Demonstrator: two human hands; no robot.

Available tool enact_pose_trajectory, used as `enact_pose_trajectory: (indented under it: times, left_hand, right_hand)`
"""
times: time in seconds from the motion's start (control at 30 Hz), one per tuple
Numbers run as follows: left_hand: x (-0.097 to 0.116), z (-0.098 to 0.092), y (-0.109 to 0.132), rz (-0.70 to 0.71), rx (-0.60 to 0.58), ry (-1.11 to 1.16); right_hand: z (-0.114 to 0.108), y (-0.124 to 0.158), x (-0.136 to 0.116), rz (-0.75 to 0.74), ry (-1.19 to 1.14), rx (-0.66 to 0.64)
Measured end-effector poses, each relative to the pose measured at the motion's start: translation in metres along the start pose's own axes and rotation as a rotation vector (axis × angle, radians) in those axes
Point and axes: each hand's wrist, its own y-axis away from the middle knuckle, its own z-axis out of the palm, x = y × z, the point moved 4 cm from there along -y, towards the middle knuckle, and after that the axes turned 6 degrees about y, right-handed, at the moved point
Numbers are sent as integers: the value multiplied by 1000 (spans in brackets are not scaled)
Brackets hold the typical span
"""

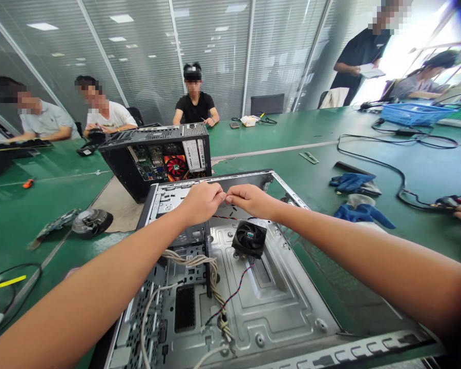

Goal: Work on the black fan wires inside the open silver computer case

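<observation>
Lying on the green counter (426, 169) at the far left are a loose circuit board (56, 224) and a round cooler (92, 221), set well apart from the work so that they do not crowd it. Behind them a second computer case (157, 154) stands with its open side toward the camera, showing boards and a red fan.

Nearer, the open case (276, 302) lies flat on the counter with its open side up, which leaves its bare metal floor reachable from above. A beige cable bundle (211, 266) runs along that floor.

The left hand (202, 201) and the right hand (251, 199) meet over the far end of the case, knuckles up, held above the metal. Each grip is closed, and the 2 sets of fingertips pinch on a small item (226, 195) between them, too small to identify. Holding it from both sides keeps it steady in the air.

Just below the right wrist a black fan (249, 239) rests loose on the case floor, and its thin wire (234, 292) trails back toward the bundle.

Right of the case, 2 blue gloves (351, 182) lie unworn on the counter, and a black cable (399, 174) loops beyond them. Other people sit along the far side.
</observation>
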Motion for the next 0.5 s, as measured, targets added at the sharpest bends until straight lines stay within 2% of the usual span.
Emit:
enact_pose_trajectory:
  times: [0.23,0.5]
  left_hand:
    - [-2,0,0,35,33,17]
    - [-4,-1,0,70,79,55]
  right_hand:
    - [5,0,4,20,42,-35]
    - [6,1,4,109,-216,-85]
